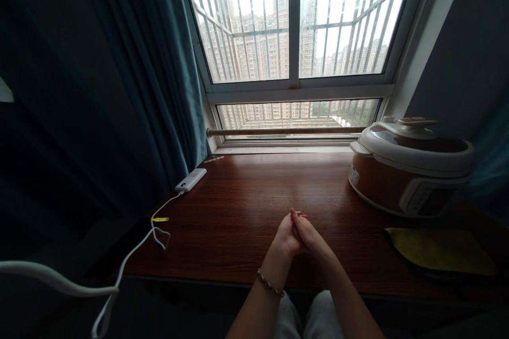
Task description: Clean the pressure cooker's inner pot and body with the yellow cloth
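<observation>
My left hand (284, 233) and my right hand (307, 229) are clasped together low over the front of the brown wooden table (238, 212). Their palms press against each other with the fingers closed, and no object shows between them. A braided bracelet (269, 283) circles my left wrist. Most of the fingers are hidden where the hands overlap.
To the right stands an orange and white electric cooker (382, 184) with a lid. In front of it lies a yellow-green cloth (441, 249). A white power bank (192, 179) with a white cable (133, 250) sits at left, beside a blue curtain (159, 79). Behind is a barred window (294, 26).
</observation>
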The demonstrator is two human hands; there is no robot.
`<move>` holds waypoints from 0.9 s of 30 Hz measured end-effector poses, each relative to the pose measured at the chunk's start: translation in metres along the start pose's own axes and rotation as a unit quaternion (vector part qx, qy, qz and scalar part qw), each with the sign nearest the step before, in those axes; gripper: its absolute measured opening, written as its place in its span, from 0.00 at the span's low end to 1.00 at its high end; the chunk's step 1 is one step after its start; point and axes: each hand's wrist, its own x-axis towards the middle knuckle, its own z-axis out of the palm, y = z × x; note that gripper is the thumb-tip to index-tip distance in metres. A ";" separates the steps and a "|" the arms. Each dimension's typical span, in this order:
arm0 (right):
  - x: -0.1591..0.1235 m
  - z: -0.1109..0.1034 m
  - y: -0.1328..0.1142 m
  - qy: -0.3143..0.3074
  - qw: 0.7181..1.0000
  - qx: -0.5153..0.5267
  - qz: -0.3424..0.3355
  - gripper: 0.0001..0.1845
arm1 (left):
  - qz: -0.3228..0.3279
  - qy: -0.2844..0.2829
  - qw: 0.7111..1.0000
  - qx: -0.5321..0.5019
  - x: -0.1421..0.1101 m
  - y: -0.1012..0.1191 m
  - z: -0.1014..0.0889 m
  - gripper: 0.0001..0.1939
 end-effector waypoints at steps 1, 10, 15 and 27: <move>-0.001 0.000 -0.001 0.000 1.000 -0.004 0.000 0.39 | -0.002 0.000 1.000 0.003 0.001 0.000 0.000 0.13; 0.002 0.000 0.002 0.002 1.000 -0.016 0.002 0.41 | -0.006 0.001 1.000 0.009 0.001 0.000 0.000 0.13; 0.001 0.000 0.002 -0.001 1.000 -0.015 -0.002 0.41 | -0.007 0.003 1.000 0.008 0.000 0.000 -0.001 0.13; 0.000 0.000 0.000 0.005 1.000 -0.025 0.004 0.40 | -0.017 0.006 1.000 0.012 0.000 0.001 0.000 0.13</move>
